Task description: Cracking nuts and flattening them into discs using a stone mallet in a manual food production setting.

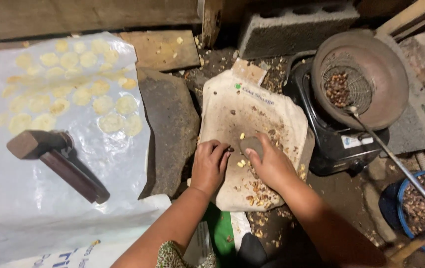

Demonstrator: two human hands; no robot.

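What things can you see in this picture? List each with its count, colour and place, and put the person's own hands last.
Flattened discs: many, pale yellow, on the plastic sheet, left.
Plastic sheet: one, clear white, left.
Mallet: one, dark brown wood, on the sheet.
Flat stone: one, grey-brown, centre.
Cloth sack: one, dirty white, centre.
Nuts and shells: many, tan, on the sack.
Stove: one, black, right.
Pan: one, brown, on the stove.
Wire strainer: one, metal, in the pan.
Blue bowl: one, lower right, holding nuts.
Concrete block: one, grey, top.
Left hand: on the sack.
Right hand: fingers on a small stone.
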